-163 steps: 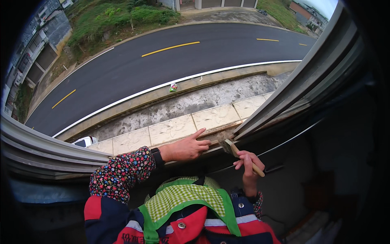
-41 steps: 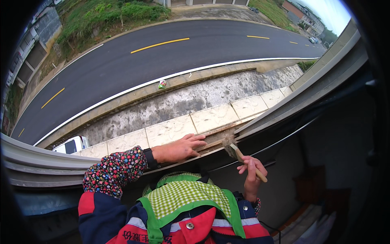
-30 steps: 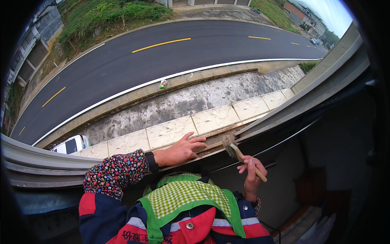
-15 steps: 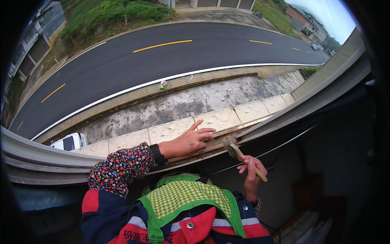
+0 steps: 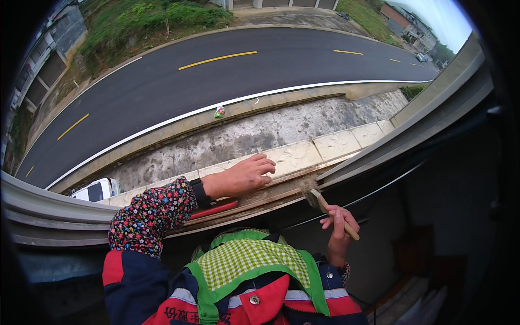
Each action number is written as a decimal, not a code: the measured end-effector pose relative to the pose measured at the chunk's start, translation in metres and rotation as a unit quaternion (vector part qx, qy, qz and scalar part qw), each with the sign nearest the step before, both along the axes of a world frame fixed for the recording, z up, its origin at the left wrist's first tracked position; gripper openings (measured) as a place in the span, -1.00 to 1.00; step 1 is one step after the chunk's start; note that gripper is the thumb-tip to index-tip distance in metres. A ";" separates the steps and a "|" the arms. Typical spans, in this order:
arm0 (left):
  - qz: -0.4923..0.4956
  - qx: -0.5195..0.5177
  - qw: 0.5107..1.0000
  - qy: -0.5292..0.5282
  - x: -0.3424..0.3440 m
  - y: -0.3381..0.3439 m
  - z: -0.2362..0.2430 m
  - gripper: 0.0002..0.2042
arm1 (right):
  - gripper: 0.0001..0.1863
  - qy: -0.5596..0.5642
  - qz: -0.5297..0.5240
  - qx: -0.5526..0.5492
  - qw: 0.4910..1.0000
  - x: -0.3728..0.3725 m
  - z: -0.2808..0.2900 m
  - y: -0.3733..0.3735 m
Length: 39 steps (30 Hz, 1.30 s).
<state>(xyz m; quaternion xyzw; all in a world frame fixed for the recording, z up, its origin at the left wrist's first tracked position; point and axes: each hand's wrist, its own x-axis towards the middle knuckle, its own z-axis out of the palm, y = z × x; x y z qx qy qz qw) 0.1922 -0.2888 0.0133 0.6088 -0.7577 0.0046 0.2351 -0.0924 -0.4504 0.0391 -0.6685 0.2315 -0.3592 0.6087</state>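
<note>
Window track runs between the left hand, its fingers loosely spread and holding nothing visible, and the right hand, its fingers pinching a brush. Light strokes should work best, bristles low and along the groove. Beneath the left wrist lies a red strip; brownish dust seemingly fills the groove beyond the right fingers.
</note>
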 end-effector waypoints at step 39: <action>0.095 -0.083 0.979 -0.160 0.019 -0.019 0.006 -0.98 | -0.82 0.001 -0.017 0.013 1.000 -0.010 -0.001 0.008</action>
